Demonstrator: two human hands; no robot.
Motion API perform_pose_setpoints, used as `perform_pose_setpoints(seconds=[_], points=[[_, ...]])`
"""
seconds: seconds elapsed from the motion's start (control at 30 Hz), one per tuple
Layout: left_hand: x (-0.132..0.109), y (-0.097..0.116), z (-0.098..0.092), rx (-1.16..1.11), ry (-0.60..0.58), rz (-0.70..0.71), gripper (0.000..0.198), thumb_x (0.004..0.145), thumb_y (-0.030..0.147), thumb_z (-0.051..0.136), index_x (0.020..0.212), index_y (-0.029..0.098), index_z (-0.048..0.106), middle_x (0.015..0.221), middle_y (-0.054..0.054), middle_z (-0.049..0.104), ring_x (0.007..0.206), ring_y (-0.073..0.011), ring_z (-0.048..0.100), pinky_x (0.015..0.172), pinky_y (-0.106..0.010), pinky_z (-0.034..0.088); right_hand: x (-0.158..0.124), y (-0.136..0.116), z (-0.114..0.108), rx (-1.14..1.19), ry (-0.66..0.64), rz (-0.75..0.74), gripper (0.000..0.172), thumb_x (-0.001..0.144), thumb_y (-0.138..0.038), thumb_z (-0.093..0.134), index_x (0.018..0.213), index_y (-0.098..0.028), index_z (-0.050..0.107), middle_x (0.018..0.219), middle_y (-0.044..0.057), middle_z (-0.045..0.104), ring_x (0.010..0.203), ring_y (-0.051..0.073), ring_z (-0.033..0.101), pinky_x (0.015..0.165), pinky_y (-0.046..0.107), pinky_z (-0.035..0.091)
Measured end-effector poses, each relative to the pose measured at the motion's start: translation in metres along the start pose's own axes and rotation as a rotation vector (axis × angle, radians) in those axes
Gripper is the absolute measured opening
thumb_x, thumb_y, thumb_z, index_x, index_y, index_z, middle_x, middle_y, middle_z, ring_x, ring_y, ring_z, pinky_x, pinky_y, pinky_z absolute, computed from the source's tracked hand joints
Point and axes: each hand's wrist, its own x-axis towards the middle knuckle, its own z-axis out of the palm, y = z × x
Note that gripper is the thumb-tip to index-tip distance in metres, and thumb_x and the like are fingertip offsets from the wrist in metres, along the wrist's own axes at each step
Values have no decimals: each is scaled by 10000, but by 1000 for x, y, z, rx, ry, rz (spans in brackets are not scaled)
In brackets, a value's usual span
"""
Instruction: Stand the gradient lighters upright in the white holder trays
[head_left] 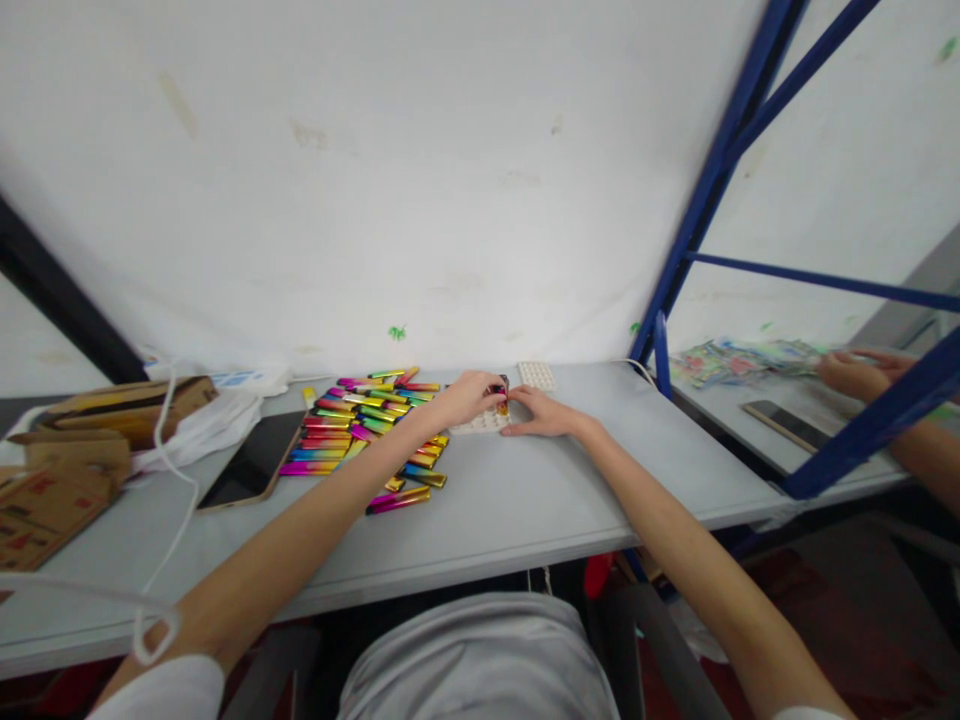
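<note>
My left hand (471, 396) is closed in a pinch around a small upright shiny tube (503, 404), dark at the top and gold lower down. It is over a white tray with rows of holes (484, 424). My right hand (549, 414) lies at the tray's right side, thumb and fingers spread, fingertips close to the tube; whether they touch it I cannot tell. Left of the tray lies a heap of shiny tubes (352, 425) in pink, red, gold, green and blue. My left forearm covers part of the heap.
A second white tray (536, 376) stands by the wall. Leftward are a phone (255, 462), white plastic (217, 435), cardboard boxes (64, 490) and a white cable (166, 450). Right of a blue metal frame (694, 225), another person's hands (862, 372) are near a second phone (787, 425).
</note>
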Motion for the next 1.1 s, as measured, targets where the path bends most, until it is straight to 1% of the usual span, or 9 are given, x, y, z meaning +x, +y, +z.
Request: perform_pose_setpoints(seconds=[0.07, 0.2, 0.4, 0.57, 0.63, 0.83, 0.97, 1.03, 1.1], points=[[0, 0, 3, 3, 31, 20, 210, 923, 271, 583, 1037, 171, 728, 838, -51, 745, 793, -198, 670, 773, -278, 492, 0, 0, 0, 5, 7, -4, 673, 849, -597, 754, 1377, -209, 601, 1371, 152, 624, 1265, 329, 585, 1115, 500, 442], [-4, -3, 13, -28, 115, 18, 412, 935, 244, 587, 1346, 210, 593, 889, -33, 738, 827, -193, 688, 815, -288, 506, 1, 2, 1, 7, 12, -9, 669, 836, -605, 764, 1346, -198, 619, 1345, 153, 644, 1255, 334, 592, 1107, 501, 443], [-10, -13, 15, -82, 74, -5, 619, 886, 311, 693, 1457, 219, 473, 753, 21, 671, 703, -177, 663, 737, -278, 509, 1, 2, 1, -7, 1, -17, 696, 844, -618, 752, 1363, -180, 600, 1362, 155, 624, 1272, 325, 573, 1118, 483, 434], [-30, -19, -2, -117, 132, -89, 524, 862, 513, 706, 1261, 187, 610, 804, -24, 693, 710, -184, 665, 708, -290, 525, 0, 2, 2, -4, 14, 7, 708, 817, -614, 781, 1342, -171, 610, 1339, 169, 625, 1232, 334, 591, 1098, 496, 453], [-42, -22, -10, -102, 127, -121, 438, 876, 513, 677, 1159, 179, 659, 817, -39, 713, 725, -186, 673, 730, -302, 534, 0, 1, 2, 3, 18, 21, 720, 804, -622, 789, 1340, -174, 611, 1349, 170, 619, 1238, 337, 591, 1103, 499, 452], [-71, -28, -31, -84, 158, -146, 391, 876, 481, 640, 1106, 170, 703, 879, -66, 757, 802, -202, 698, 781, -318, 544, -1, 1, 2, 14, 22, 39, 727, 818, -637, 767, 1351, -170, 607, 1368, 175, 617, 1243, 336, 596, 1108, 492, 450], [-87, -35, -48, -71, -33, -203, 308, 822, 481, 678, 894, 189, 748, 816, -50, 760, 779, -210, 702, 740, -292, 522, -1, 3, 4, -6, 23, 47, 751, 804, -633, 779, 1368, -172, 596, 1388, 177, 606, 1261, 343, 588, 1113, 501, 443], [-95, -39, -55, -76, -144, -249, 282, 794, 471, 702, 863, 205, 764, 786, -33, 755, 726, -201, 688, 671, -268, 494, -1, 3, 4, -14, 21, 55, 757, 799, -637, 782, 1370, -176, 595, 1393, 177, 599, 1268, 345, 582, 1118, 503, 440], [-103, -42, -58, -60, -179, -280, 275, 778, 469, 713, 860, 215, 778, 758, -25, 744, 673, -193, 662, 610, -258, 455, -2, 3, 4, -21, 12, 60, 753, 803, -640, 780, 1364, -172, 597, 1385, 180, 596, 1267, 345, 579, 1122, 503, 437]])
